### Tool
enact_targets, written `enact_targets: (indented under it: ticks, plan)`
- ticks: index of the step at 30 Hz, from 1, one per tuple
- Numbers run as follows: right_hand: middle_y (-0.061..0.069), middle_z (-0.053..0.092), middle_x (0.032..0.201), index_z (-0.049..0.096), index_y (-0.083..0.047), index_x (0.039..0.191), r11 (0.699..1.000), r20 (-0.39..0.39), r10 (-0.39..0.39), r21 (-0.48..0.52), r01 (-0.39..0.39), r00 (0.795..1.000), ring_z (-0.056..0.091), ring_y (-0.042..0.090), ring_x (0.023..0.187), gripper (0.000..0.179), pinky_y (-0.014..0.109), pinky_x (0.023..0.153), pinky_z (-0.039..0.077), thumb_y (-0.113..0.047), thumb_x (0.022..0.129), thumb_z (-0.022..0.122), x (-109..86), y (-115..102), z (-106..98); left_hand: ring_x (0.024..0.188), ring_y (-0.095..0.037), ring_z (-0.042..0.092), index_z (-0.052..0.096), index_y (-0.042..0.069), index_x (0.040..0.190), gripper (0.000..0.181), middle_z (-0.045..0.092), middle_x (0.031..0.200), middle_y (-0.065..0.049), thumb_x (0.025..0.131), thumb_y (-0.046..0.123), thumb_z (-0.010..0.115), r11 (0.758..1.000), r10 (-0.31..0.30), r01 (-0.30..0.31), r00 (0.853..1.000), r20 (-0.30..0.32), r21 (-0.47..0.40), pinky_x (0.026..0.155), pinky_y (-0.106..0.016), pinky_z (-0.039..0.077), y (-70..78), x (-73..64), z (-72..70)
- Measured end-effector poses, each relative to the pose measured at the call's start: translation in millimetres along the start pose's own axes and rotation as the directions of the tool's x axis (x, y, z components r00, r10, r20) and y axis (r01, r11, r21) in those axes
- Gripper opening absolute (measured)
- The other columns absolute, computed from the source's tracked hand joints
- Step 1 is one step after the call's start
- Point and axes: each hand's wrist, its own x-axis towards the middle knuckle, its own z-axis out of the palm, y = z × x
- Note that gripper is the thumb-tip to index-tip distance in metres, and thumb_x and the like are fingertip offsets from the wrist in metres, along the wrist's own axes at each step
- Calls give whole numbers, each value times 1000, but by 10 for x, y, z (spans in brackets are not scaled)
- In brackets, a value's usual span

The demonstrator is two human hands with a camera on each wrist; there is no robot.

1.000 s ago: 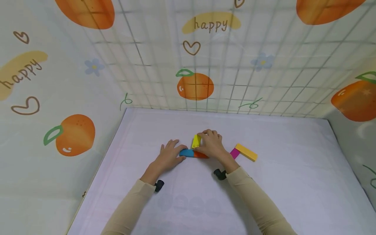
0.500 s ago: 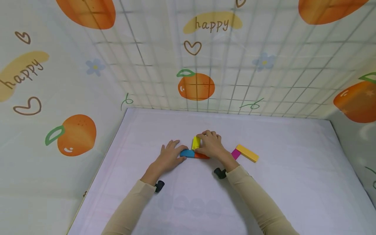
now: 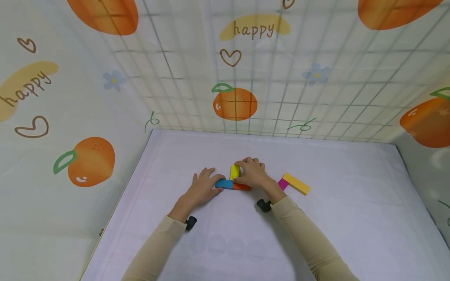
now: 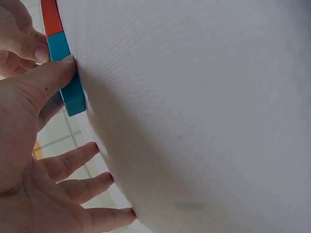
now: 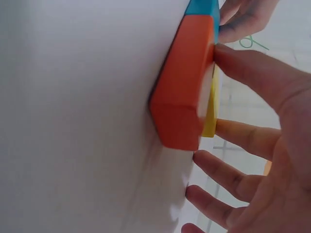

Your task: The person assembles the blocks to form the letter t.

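Note:
A blue block (image 3: 224,184) and a red-orange block (image 3: 241,187) lie end to end in a row on the white table. My left hand (image 3: 203,187) holds the blue block's left end between thumb and index finger; its other fingers spread onto the table. Behind the row, a yellow block (image 3: 234,171) stands crosswise against the joint. My right hand (image 3: 252,172) pinches that yellow block, index finger at its far end and thumb at its near end beside the red-orange block (image 4: 52,18). In the right wrist view, the red-orange block (image 5: 182,82) partly hides the yellow block (image 5: 210,114).
To the right of the right hand, a magenta block (image 3: 283,184) touches a longer yellow-orange block (image 3: 296,184) at an angle. Printed cloth walls (image 3: 183,101) rise behind the white table (image 3: 337,218) and at both its sides.
The yellow block has slid slightly toward the blue and red-orange row, with the right hand pinching it. The left hand stays on the blue block.

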Motion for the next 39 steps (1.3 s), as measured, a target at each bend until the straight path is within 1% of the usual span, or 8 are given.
enact_targets:
  ticks: [8,17,24,29,35,39]
  plan:
    - [15,51,138,57,-18,141,1000,3,1,-3,-1,1000,40,39,124,68,62,100,31,-49,85,77,3,6,-4,146,-44,21,57,31,138,43,35,157,-14,97,41,66,1000,0,0,1000,-1,1,108,-74,16,2,-3,-2]
    - [14,51,139,58,-18,140,1000,-2,0,0,0,1000,40,39,123,68,62,98,32,-49,83,78,14,3,7,146,-45,20,57,31,138,42,34,157,-13,98,39,66,1000,-3,3,1000,13,0,109,-73,15,2,-11,-22]
    - [14,51,140,58,-18,141,1000,-1,2,-2,-2,1000,40,39,124,68,62,98,32,-49,84,78,2,-11,-14,146,-45,20,57,32,138,42,35,157,-13,97,40,66,1000,-1,1,1000,7,-6,109,-73,15,-10,1,-7]
    - [16,50,141,54,-15,144,1000,3,3,28,-3,1000,41,41,125,71,62,99,32,-48,85,77,-12,3,-45,146,-44,20,57,32,138,43,35,157,-13,97,40,66,1000,-2,2,1000,6,5,109,-73,15,-15,12,10]
    - [18,50,141,54,-12,144,995,-26,-6,96,8,1000,41,43,126,69,64,99,33,-45,87,76,-64,59,-82,146,-45,21,58,30,137,42,36,156,-14,97,38,67,1000,2,-2,1000,3,-2,109,-74,16,2,4,-2]
    - [18,51,140,57,-13,141,995,-67,8,103,-1,998,41,43,126,65,64,99,33,-45,87,75,-142,85,-109,146,-44,21,58,31,138,42,35,157,-13,97,39,66,1000,-9,9,1000,7,2,109,-73,16,3,0,-1]
